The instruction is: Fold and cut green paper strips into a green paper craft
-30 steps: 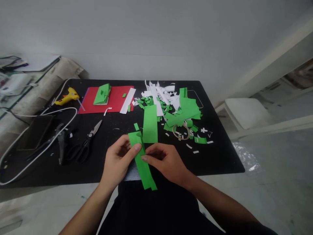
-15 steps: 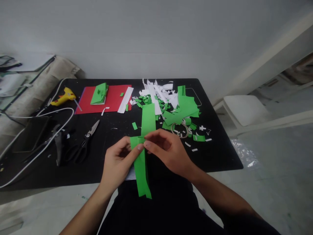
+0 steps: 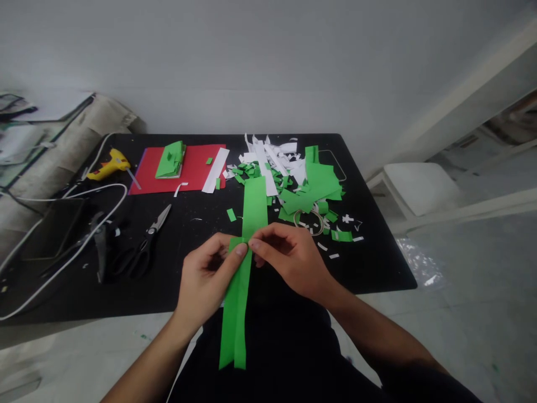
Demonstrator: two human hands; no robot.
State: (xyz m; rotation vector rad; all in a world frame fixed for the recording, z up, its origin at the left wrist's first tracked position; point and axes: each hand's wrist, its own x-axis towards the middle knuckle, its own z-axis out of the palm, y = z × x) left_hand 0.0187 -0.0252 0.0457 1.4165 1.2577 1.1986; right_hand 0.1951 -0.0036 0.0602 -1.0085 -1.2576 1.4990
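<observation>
My left hand (image 3: 205, 280) and my right hand (image 3: 289, 263) meet over the near edge of the black table (image 3: 377, 268). Both pinch the top end of a long folded green paper strip (image 3: 235, 313), which hangs down toward my lap. Thumb and fingers of each hand are pressed on the strip's upper fold. Just beyond my fingertips a wider green paper strip (image 3: 254, 204) lies flat on the table, pointing away from me.
A heap of green and white paper scraps (image 3: 302, 179) covers the table's far right. Scissors (image 3: 145, 246) lie to the left, beside a white cable (image 3: 62, 268). A red sheet (image 3: 197, 168) carries folded green pieces (image 3: 170, 159); a yellow glue gun (image 3: 107, 166) lies beside it. A rubber band (image 3: 309, 221) rests near the scraps.
The held green strip has swung from slanting right to hanging nearly straight down and lower. My right hand moved up to the strip's top end beside my left thumb.
</observation>
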